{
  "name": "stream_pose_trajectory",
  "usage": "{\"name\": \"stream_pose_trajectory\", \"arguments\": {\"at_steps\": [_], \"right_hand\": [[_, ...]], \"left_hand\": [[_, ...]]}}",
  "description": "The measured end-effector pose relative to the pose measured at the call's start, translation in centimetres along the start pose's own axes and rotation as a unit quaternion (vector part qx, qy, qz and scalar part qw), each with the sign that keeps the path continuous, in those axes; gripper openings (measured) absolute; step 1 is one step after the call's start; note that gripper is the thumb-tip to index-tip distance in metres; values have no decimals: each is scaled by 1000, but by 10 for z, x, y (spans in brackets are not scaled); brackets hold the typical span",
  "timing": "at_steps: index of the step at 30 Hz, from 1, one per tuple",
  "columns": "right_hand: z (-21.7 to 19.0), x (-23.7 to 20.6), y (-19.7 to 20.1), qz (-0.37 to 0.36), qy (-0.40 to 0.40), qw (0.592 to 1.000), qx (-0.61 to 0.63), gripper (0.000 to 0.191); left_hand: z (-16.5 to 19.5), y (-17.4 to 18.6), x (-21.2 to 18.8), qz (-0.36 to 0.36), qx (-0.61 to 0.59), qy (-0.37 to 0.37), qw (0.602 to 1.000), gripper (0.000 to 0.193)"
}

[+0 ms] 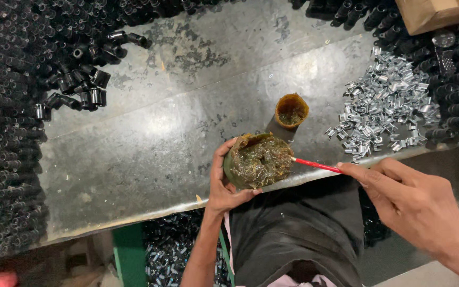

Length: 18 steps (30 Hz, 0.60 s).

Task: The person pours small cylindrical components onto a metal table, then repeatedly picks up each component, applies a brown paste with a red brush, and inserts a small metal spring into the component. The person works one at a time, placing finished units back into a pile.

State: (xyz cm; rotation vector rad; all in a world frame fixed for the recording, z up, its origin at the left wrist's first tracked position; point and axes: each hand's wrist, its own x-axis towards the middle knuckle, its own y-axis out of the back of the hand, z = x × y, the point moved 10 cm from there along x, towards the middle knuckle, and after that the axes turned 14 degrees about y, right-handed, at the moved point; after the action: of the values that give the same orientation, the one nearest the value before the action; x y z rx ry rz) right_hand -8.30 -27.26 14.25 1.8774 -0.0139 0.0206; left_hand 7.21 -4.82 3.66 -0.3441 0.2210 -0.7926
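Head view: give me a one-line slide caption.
Left hand holds a grease-filled tub at the metal table edge; right hand dips a red stick into it.

The left hand [224, 183] holds a round green tub [257, 161] of dark greasy paste at the edge of the metal table [150, 143]. The right hand [410, 204] holds a thin red stick [317, 165] (its tip touches the paste). A smaller cup [291, 110] stands just behind, near a heap of silver clips [386, 103].
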Motion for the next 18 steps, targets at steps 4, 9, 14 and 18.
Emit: {"name": "stream_pose_trajectory", "arguments": {"at_steps": [4, 9, 14, 18], "right_hand": [[10, 7, -5, -4, -33, 998, 62, 39], [7, 15, -3, 94, -24, 971, 217, 28], [0, 15, -5, 141, -11, 957, 251, 28], [3, 14, -10, 167, -44, 954, 245, 27]], "left_hand": [[4, -1, -1, 24, 47, 34, 998, 102], [15, -3, 0, 37, 72, 13, 997, 102], [6, -2, 3, 48, 1, 3, 999, 104], [-6, 1, 4, 49, -54, 7, 997, 105]]}}
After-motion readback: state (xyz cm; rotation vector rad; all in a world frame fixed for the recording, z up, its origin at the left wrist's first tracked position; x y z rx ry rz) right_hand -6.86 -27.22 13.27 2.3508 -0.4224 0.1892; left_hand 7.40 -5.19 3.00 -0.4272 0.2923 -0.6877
